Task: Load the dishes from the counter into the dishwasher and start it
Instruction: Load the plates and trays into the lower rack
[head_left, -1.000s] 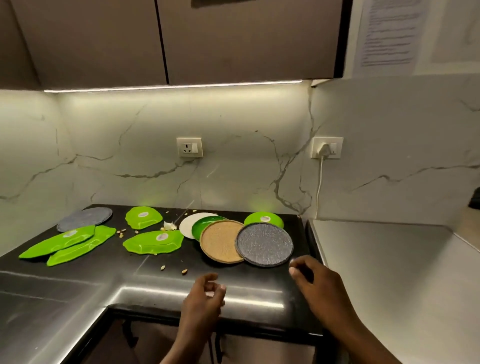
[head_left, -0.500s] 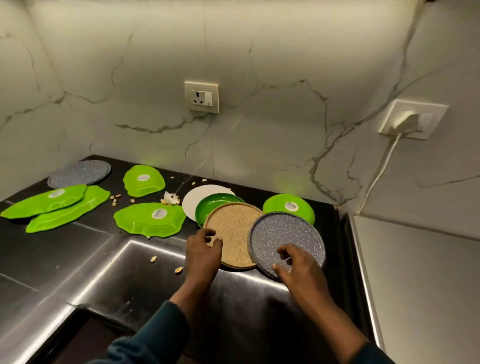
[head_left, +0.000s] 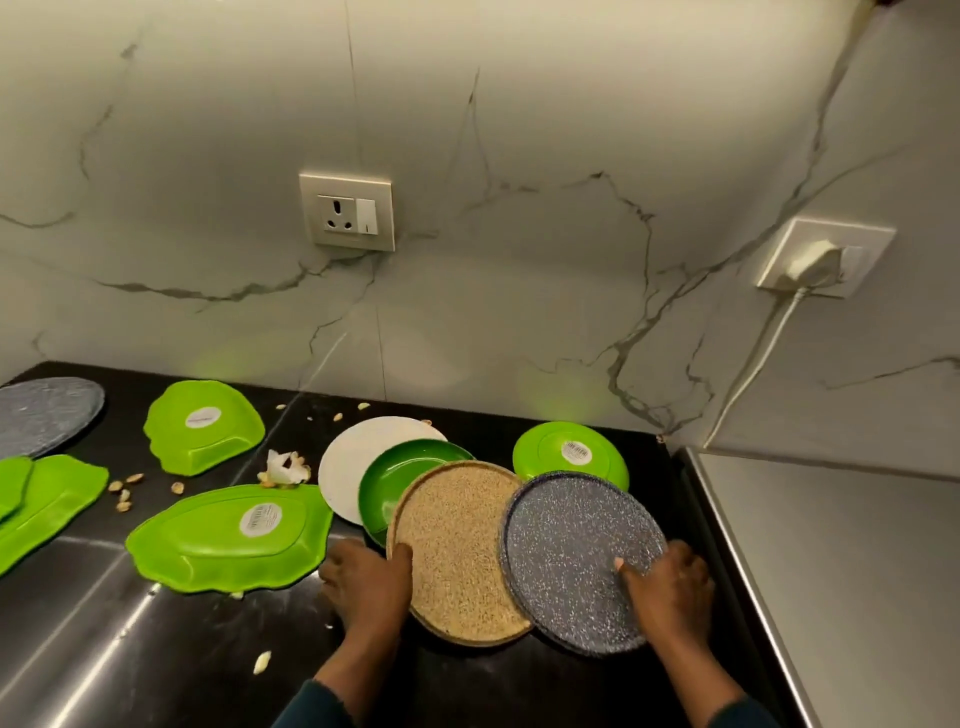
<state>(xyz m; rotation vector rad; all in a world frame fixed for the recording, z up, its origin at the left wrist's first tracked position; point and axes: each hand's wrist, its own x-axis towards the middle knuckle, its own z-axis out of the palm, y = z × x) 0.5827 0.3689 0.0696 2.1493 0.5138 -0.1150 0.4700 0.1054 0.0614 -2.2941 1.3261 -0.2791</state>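
- Head view: on the black counter (head_left: 156, 649) a fan of overlapping round dishes lies: a white plate (head_left: 353, 457) at the back, a dark green bowl (head_left: 400, 483) over it with nothing in it, a tan speckled plate (head_left: 457, 551) over the bowl, and a grey speckled plate (head_left: 571, 551) lapping the tan one's right edge.
- The left hand (head_left: 363, 577) grips the tan plate's left rim, thumb curled on top.
- The right hand (head_left: 670, 587) grips the grey plate's right rim, thumb on its face.
- Half a second ago both hands were only arriving at the near edges; now each has closed on a rim further round the side.
- Behind the grey plate a small green plate (head_left: 571, 457) lies upside down, sticker up.
- To the left lie leaf-shaped green dishes (head_left: 228, 535), also upside down, and another grey plate (head_left: 41, 415) at the far edge.
- Nut shells (head_left: 124, 491) and a scrap of peel (head_left: 283, 467) litter the counter between them.
- A wall socket (head_left: 347, 212) sits above; a plug (head_left: 813, 262) with its cord is at the right.
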